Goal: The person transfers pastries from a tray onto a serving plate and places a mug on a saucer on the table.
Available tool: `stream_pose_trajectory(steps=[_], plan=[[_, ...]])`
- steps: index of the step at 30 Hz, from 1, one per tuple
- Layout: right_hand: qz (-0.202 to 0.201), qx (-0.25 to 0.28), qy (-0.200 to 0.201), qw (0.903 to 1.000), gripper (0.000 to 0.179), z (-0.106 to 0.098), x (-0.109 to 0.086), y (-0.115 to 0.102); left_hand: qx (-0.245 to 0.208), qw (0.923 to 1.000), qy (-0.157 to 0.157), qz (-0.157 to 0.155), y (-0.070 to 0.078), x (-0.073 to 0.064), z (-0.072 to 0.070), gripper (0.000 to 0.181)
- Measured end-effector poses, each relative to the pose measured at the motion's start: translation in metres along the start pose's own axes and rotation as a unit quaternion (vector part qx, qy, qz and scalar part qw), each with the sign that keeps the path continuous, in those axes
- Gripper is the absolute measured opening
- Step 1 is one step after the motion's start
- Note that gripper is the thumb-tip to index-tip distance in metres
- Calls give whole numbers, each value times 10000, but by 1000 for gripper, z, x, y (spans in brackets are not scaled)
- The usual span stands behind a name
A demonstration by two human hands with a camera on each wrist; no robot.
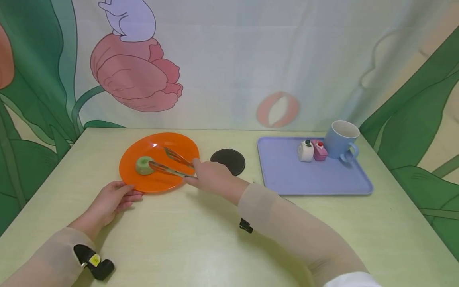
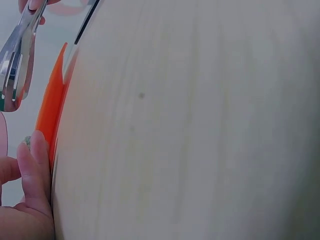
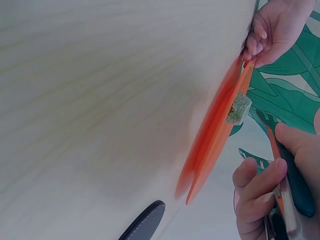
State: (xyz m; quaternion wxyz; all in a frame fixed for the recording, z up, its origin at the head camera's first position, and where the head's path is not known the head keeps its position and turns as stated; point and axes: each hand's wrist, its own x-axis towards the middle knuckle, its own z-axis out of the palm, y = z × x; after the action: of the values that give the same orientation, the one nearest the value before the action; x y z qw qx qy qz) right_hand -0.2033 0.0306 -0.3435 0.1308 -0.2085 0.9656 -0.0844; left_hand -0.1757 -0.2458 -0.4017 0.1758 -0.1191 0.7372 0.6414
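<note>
My right hand [image 1: 214, 175] grips metal serving tongs [image 1: 171, 170] over the orange plate [image 1: 172, 139], their arms spread apart. A small round green toy cake [image 1: 144, 166] with a dimpled top sits on the plate's left part. One tong tip appears beside the cake's right edge; whether it touches, I cannot tell. At the plate's near-left rim, my left hand [image 1: 116, 199] pinches the edge between thumb and fingers. The right wrist view shows the left hand [image 3: 280, 30] at the rim, and the tongs [image 3: 275, 145] spread near the green cake [image 3: 239, 109].
Right of the plate lies a round black coaster [image 1: 228, 160]. A lavender tray [image 1: 297, 179] at the right bears a white roll cake [image 1: 305, 151], a pink cake [image 1: 319, 150] and a blue mug [image 1: 337, 139] at its back. A printed curtain [image 1: 222, 63] hangs behind the table.
</note>
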Motion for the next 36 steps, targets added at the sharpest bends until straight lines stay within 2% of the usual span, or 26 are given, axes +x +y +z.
stream_pose_trajectory(steps=[6, 26, 36], plan=[[-21, 51, 78, 10000, 59, -1, -4, 4, -25, 10000, -83, -13, 3, -2, -1, 46], [53, 377, 334, 9987, 52, -1, -18, 33, 49, 9999, 36, -148, -1, 4, -2, 47], [265, 482, 246, 9982, 54, 0, -26, 48, 160, 9997, 90, -142, -1, 3, -1, 50]])
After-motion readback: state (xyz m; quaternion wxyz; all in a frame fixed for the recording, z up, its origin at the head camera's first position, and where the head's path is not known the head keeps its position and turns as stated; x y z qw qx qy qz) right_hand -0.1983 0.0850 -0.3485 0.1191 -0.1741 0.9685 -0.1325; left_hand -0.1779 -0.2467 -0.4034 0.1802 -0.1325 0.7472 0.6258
